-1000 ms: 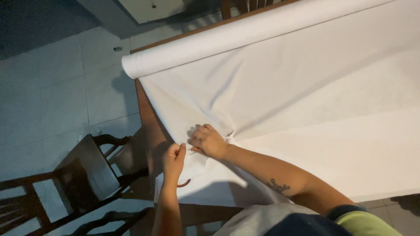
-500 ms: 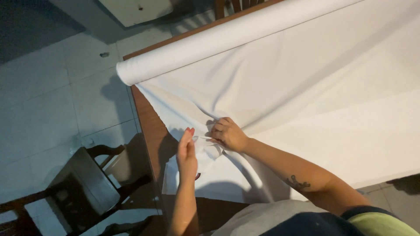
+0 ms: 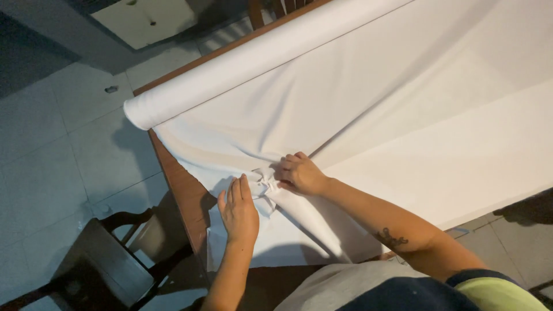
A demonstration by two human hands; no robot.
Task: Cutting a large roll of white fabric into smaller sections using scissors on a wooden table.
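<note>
A wide sheet of white fabric [image 3: 403,115] is spread over a brown wooden table [image 3: 178,184], unrolled from a long white fabric roll [image 3: 242,69] along the far edge. My right hand [image 3: 299,173] pinches a bunched gather of the fabric [image 3: 266,185] near the table's left side. Creases fan out from that gather. My left hand [image 3: 239,210] lies with its fingers straight and together, flat against the fabric just left of the gather.
A dark wooden chair [image 3: 109,259] stands on the grey tiled floor [image 3: 57,150] left of the table. Another chair back [image 3: 271,8] shows beyond the roll. A pale square panel [image 3: 150,20] lies on the floor at the top left.
The view has shifted, so both hands and the gather sit further right and lower in the frame. My left hand has come closer to the gather beside my right hand.
</note>
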